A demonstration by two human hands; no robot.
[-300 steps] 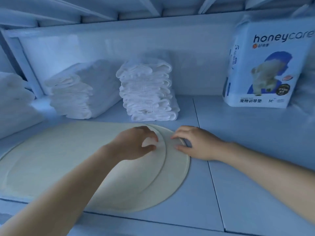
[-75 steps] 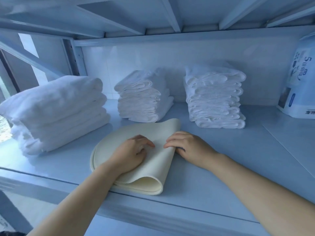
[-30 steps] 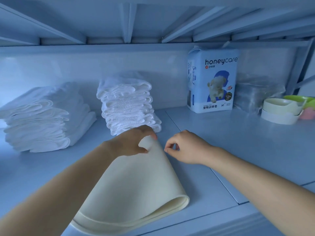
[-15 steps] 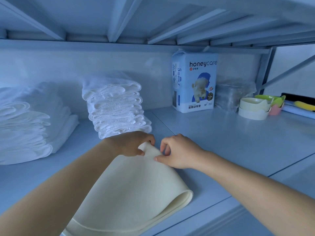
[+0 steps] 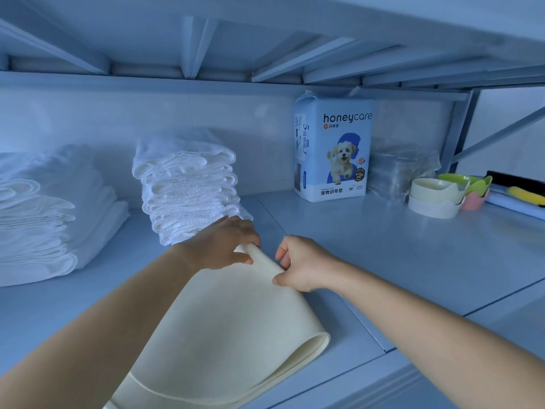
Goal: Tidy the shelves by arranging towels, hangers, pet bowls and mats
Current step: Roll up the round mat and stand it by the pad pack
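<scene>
Head view, looking forward and down into a pale shelf point(image 5: 398, 255) under a ribbed upper board.

Folded cream mat point(image 5: 224, 329) lying on the shelf near the front edge, its rolled fold toward the right, its narrow far corner lifted between both hands.

Left hand point(image 5: 224, 246) at the mat's far corner, fingers point(image 5: 241, 256) curled and pinching that corner from the left, thumb underneath.

Right hand point(image 5: 303, 264) just beside it, fingers point(image 5: 280, 255) bent and pinching the mat's right edge, thumb tip pressed on the top surface. Hands close together, not touching.

Tall stack of folded white towels point(image 5: 188, 190) directly behind the left hand, touching or nearly touching the knuckles; cannot tell which. Lower, wider stack of white towels point(image 5: 44, 219) at the far left.

Upright pack of pet training pads point(image 5: 333, 149), dog picture on the front, against the back wall, well apart from the mat. Clear plastic bundle point(image 5: 401, 169) just right of the pack, contents too blurred to tell.

Pet bowls at the right: two cream bowls point(image 5: 433, 196) stacked, a green bowl point(image 5: 469, 180) and a pink bowl point(image 5: 474, 200) beside them. Dark and yellow long items point(image 5: 525, 193) at the right edge, too cropped to identify.
</scene>
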